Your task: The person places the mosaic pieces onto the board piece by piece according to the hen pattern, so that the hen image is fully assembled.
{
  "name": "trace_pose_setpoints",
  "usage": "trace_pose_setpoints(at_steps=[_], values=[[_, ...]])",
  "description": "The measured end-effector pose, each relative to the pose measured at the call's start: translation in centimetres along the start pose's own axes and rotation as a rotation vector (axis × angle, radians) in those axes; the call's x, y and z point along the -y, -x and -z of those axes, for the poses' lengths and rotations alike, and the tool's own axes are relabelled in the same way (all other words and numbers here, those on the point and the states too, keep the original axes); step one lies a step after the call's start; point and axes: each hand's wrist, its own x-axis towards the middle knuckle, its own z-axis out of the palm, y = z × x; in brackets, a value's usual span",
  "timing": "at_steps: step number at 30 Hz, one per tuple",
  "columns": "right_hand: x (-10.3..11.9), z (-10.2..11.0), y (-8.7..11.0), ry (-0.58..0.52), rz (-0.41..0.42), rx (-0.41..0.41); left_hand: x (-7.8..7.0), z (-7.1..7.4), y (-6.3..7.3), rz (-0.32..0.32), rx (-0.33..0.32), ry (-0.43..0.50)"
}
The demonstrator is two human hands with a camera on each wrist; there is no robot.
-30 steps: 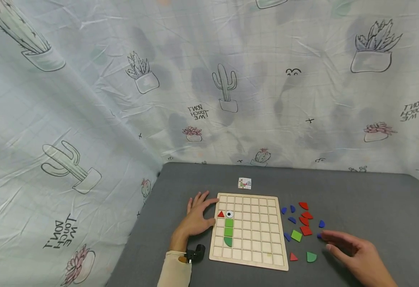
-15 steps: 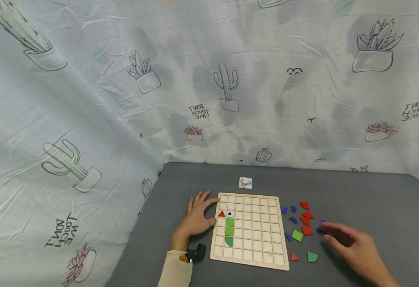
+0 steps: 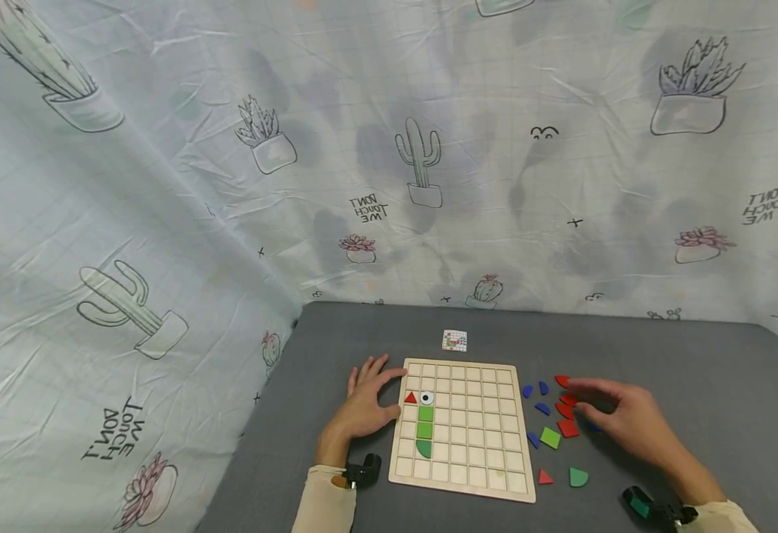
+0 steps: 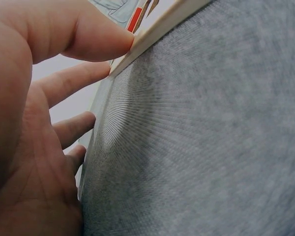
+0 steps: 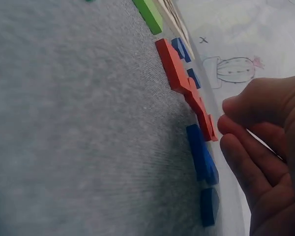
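Note:
A wooden grid board [image 3: 468,422] lies on the grey table. My left hand [image 3: 362,412] rests at its left edge, with thumb [image 4: 105,39] and index finger touching the rim and the other fingers spread. Set in its cells are a red triangle [image 3: 411,398], a white round eye piece [image 3: 426,398], two light green squares [image 3: 425,414] and a dark green quarter-circle [image 3: 423,448]. Right of the board, my right hand [image 3: 635,418] hovers over red quarter-circle pieces [image 3: 565,411], thumb and fingers loosely bent with nothing visible between them. Blue pieces [image 5: 199,152] lie beneath this hand, partly hidden.
Several blue pieces [image 3: 542,409], a red square [image 3: 568,428], a light green square [image 3: 551,437], a red triangle [image 3: 545,477] and a dark green quarter-circle [image 3: 578,477] lie beside the board. A small pattern card [image 3: 454,340] lies behind it. A cactus-print curtain [image 3: 468,185] hangs around the table.
My right hand shifted a blue piece closer to another one, then moved forward and left over the red pieces. The left hand and the board have stayed still.

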Motion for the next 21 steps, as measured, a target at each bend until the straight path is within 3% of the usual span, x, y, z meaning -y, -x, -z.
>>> trace_pose_setpoints(at_steps=[4, 15, 21], values=[[-0.4, -0.4, -0.5, 0.026, 0.033, 0.017, -0.1, 0.1, 0.0, -0.004, 0.0, 0.003], [-0.3, -0.5, 0.3, 0.143, 0.031, -0.078, 0.5, 0.0, 0.0, -0.082, -0.04, 0.048], [-0.1, -0.7, -0.7, 0.131, 0.034, -0.048, 0.2, 0.1, 0.1, -0.031, -0.002, 0.029]])
